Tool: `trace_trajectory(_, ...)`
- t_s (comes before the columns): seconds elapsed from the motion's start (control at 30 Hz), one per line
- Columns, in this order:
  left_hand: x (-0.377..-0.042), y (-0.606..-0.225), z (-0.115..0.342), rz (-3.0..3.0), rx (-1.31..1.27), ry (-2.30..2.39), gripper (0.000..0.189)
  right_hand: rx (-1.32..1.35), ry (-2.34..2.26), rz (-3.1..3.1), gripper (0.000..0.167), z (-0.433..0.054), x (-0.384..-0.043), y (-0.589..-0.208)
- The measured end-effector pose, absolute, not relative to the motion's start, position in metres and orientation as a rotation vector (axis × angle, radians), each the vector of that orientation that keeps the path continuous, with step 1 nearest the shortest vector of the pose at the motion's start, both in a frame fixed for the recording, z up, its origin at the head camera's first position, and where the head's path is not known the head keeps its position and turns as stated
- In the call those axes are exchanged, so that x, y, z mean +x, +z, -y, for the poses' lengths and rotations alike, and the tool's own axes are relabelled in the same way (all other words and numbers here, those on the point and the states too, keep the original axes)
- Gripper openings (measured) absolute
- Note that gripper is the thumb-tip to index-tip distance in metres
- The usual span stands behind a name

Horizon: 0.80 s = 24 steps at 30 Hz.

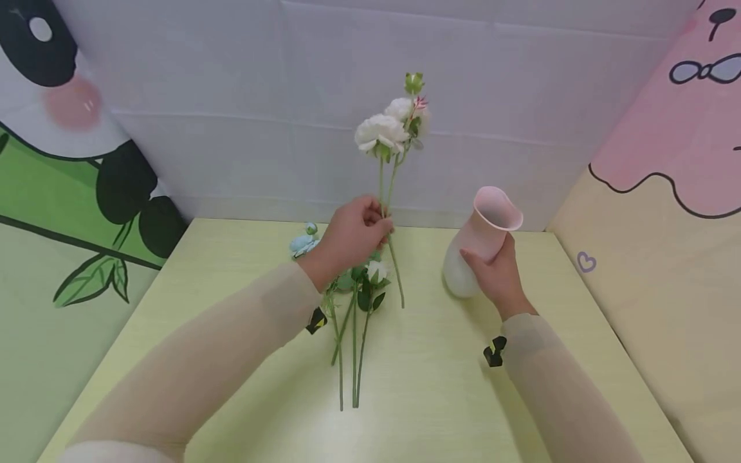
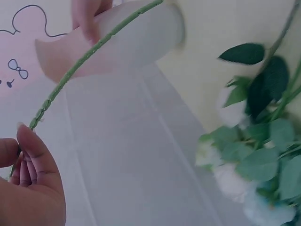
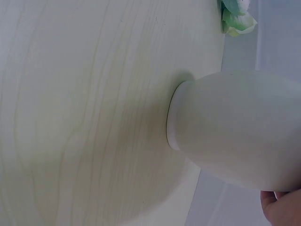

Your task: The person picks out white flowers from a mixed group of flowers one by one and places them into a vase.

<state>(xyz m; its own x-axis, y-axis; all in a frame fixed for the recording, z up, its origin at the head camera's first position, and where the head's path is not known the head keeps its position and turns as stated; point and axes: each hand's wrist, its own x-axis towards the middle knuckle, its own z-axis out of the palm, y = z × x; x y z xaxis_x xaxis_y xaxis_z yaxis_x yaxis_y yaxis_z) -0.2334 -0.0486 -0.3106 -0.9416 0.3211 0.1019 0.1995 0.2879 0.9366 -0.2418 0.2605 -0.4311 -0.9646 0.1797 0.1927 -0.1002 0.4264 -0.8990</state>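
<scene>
My left hand (image 1: pixel 352 236) pinches the thin green stem of a white artificial flower (image 1: pixel 382 133) between thumb and fingers. It holds the flower upright above the table, blooms at the top and the stem's lower end hanging free. In the left wrist view the stem (image 2: pixel 77 66) crosses in front of the vase. My right hand (image 1: pixel 499 275) grips the side of a pink-to-white vase (image 1: pixel 461 260), thumb on the near side. The vase mouth faces up and leans a little to the right. Its base (image 3: pixel 175 115) is at the tabletop in the right wrist view.
Several more artificial flowers lie on the pale wooden table (image 1: pixel 260 386), partly behind my left arm. Among them are a blue bloom (image 1: pixel 303 245) and a white bloom (image 1: pixel 377 271), their stems pointing toward me. A pale cloth wall (image 1: pixel 231 128) stands behind the table; printed panels flank it.
</scene>
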Motion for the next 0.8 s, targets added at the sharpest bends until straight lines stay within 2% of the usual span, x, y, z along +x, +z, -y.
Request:
trace_trajectory(0.37,-0.263,-0.269,0.032,-2.510,0.549,1.831,0.010,-0.051,1.559,2.397,0.094,-0.260,-0.243,-0.433)
trace_trajectory(0.8,-0.280,-0.236,0.020,-2.446,0.521,2.001,0.012,-0.050,1.565,2.400,0.094,-0.259,-0.241,-0.432)
